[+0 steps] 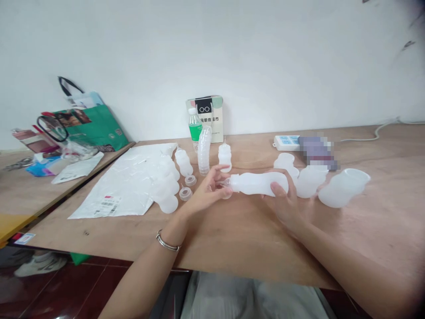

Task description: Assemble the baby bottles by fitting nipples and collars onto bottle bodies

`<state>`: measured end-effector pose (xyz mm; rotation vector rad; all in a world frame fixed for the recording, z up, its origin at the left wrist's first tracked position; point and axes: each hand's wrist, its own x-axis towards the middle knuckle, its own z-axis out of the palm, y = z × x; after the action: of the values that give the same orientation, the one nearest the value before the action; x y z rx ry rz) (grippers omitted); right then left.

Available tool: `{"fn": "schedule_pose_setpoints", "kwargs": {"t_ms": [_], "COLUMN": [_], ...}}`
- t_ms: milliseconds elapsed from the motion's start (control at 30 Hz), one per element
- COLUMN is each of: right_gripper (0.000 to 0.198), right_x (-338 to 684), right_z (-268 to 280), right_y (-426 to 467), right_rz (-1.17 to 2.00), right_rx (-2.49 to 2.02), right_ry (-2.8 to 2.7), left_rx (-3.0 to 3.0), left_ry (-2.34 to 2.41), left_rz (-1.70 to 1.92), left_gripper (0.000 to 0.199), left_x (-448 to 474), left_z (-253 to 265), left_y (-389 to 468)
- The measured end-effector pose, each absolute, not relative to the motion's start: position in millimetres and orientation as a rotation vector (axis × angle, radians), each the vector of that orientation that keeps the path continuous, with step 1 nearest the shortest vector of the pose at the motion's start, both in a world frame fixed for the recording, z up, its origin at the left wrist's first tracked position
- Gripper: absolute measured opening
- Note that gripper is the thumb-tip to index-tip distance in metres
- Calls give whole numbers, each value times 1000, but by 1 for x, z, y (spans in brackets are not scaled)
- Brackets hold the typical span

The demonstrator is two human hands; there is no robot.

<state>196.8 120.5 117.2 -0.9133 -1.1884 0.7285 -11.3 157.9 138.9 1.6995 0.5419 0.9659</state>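
Note:
A translucent white squeeze bottle (254,183) lies level between my two hands above the table. My right hand (284,197) wraps its base, thumb along the near side. At the other end, the fingers of my left hand (212,185) are closed around the clear nozzle cap (227,182), which meets the bottle's neck. Two loose caps (186,193) lie left of my left hand. Behind it a curved stack of clear caps (203,153) stands upright, beside a capped bottle (225,158). Several uncapped bottles (341,189) stand or lean to the right of my right hand.
Several capped bottles (168,197) stand on and by a white plastic mailer (113,186) at left. Behind are a green-labelled water bottle (195,130) and a paper bag (217,128). A power strip (286,142) lies back right. Bags (102,128) sit on the adjoining table.

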Motion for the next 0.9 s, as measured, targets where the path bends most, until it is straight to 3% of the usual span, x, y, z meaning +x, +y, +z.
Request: {"fn": "schedule_pose_setpoints", "kwargs": {"t_ms": [67,167,300,433,600,900], "right_gripper": [22,23,22,24,26,21], "right_x": [197,197,198,198,196,196], "right_z": [117,117,118,117,114,105], "right_y": [120,119,118,118,120,124], "right_rz": [731,715,630,532,774,912], "right_rx": [-911,-903,-905,-926,-823,-956], "right_ry": [-1210,-1244,-1289,-1328,-1269,-1179], "left_rx": [1686,1693,1670,1648,1827,2115], "left_ry": [640,643,611,654,703,803], "left_rz": [857,854,956,816,974,1098], "left_gripper": [33,25,30,27,30,29], "left_x": [-12,-12,-10,-9,-11,-11], "left_z": [140,142,143,141,142,141], "left_y": [158,157,156,156,153,146]}}
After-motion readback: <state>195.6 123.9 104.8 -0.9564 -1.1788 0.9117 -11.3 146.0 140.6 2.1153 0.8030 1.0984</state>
